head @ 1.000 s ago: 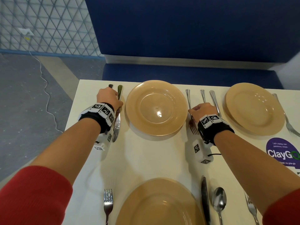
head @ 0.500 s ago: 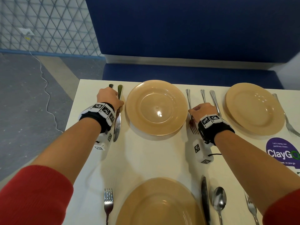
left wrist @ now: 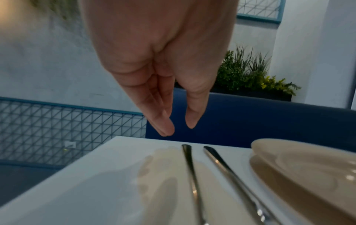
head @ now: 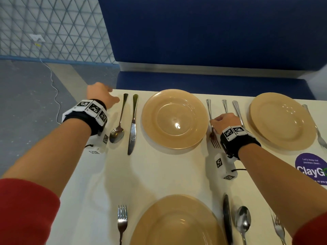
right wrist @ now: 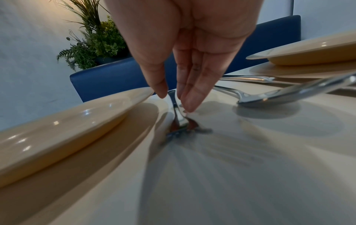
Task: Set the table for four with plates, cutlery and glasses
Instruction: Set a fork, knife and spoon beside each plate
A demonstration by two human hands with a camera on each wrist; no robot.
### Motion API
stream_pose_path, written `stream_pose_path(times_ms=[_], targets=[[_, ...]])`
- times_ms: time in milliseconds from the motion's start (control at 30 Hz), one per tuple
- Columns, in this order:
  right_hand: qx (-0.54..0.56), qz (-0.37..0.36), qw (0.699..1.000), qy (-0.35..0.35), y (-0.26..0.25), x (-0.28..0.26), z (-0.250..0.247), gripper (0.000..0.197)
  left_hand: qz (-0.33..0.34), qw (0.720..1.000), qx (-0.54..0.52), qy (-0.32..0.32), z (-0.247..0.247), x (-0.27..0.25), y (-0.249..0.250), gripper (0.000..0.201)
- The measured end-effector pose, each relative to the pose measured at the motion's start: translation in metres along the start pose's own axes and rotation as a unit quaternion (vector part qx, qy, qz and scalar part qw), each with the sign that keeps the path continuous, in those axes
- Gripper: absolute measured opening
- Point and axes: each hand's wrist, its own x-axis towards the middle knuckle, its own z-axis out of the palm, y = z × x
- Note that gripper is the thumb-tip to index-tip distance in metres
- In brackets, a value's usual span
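Observation:
My left hand (head: 106, 96) (left wrist: 178, 129) hovers open above the table's far left corner, fingers straight, holding nothing. Just right of it lie a spoon (head: 120, 119) and a knife (head: 132, 124) side by side, left of the far tan plate (head: 174, 119). On that plate's right, my right hand (head: 215, 121) (right wrist: 173, 100) pinches the handle of a fork (head: 211, 128) (right wrist: 176, 115) that lies on the table, thumb on one side and fingers on the other. No glasses are in view.
A second spoon (head: 225, 105) and knife (head: 238, 110) lie beside the far right plate (head: 281, 121), with a fork (head: 316, 129) beyond it. The near plate (head: 177, 221) has a fork (head: 122, 221), knife (head: 227, 218) and spoon (head: 243, 220). A blue bench (head: 212, 82) borders the far edge.
My left hand has let go of the spoon and knife and lifted away to the far left. The spoon now shows beside the knife. My right hand stays on the fork.

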Motion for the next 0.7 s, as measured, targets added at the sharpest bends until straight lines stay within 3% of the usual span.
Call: stream_pose_path(times_ms=[233,700], targets=[[-0.002,0.000,1.000,0.004,-0.002,0.002,0.004,0.028,-0.006,0.998,0.029,-0.059,0.032,-0.016,-0.011,0.041],[0.010,0.005,1.000,0.005,0.002,0.001,0.000,0.021,0.003,0.996,0.063,-0.062,0.037,-0.017,-0.005,0.039]])
